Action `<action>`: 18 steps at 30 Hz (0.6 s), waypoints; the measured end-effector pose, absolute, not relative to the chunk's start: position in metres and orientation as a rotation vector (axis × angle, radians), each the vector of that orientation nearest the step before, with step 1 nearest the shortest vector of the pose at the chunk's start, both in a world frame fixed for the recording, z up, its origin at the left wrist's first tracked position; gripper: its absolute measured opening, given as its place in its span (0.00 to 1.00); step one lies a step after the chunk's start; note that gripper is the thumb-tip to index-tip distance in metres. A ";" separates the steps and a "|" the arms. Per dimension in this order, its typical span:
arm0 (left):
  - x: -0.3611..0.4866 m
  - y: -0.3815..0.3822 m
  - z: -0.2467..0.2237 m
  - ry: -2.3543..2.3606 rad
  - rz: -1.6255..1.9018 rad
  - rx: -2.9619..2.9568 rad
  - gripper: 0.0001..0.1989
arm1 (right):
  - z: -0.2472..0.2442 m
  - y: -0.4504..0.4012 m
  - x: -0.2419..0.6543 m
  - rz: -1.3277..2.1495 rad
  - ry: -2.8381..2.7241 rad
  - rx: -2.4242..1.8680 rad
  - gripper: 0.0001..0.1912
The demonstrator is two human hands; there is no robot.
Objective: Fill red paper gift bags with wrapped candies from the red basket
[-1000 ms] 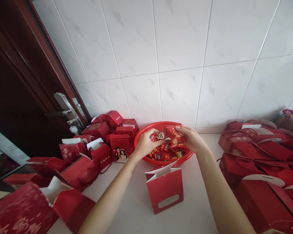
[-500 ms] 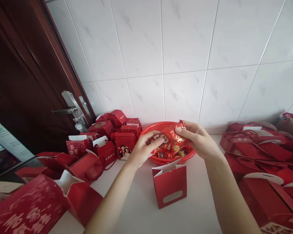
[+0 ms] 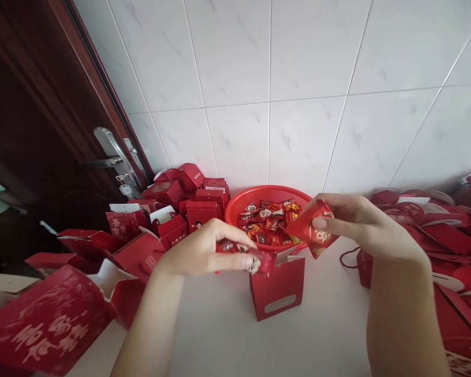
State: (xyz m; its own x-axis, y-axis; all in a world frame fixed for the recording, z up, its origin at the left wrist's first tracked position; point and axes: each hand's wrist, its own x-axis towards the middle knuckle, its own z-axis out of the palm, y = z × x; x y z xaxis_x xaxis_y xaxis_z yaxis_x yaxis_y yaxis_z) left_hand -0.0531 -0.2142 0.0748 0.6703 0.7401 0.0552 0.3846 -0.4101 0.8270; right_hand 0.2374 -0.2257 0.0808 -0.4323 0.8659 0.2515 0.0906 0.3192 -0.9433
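Observation:
My left hand (image 3: pixel 204 248) is closed around wrapped candies (image 3: pixel 259 262), red with a pale print, held at the left of a small red gift box. That gift box (image 3: pixel 277 293) stands upright on the white table, its top flaps apart. In my right hand (image 3: pixel 349 225), thumb and fingers pinch a red snack packet (image 3: pixel 316 228) with gold print, a little above and right of the box. Behind both hands sits a red plastic basket (image 3: pixel 235 201) with many small wrapped candies in it.
Red gift boxes (image 3: pixel 137 262) crowd the left side, near a large printed box (image 3: pixel 47 324). More red boxes (image 3: pixel 447 235) are heaped on the right. A tiled wall (image 3: pixel 298 63) rises behind the table (image 3: pixel 275 345); a dark door (image 3: pixel 35 104) is at the left.
Both hands have left the basket and moved apart. The left came down and left with candies to the gift box; the right moved right, still holding the red packet. The view shifted slightly.

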 end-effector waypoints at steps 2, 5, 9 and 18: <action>-0.055 -0.221 0.078 0.838 0.430 2.138 0.10 | 0.083 -0.227 0.240 1.228 -1.976 -0.840 0.13; -0.050 -0.223 0.076 0.918 0.442 2.221 0.11 | 0.084 -0.224 0.242 1.229 -2.276 -0.754 0.13; -0.040 -0.220 0.069 1.091 0.502 2.215 0.14 | 0.076 -0.219 0.240 1.184 -2.339 -0.789 0.14; -0.025 -0.212 0.054 1.311 0.694 2.214 0.18 | 0.067 -0.216 0.232 1.209 -2.492 -0.835 0.12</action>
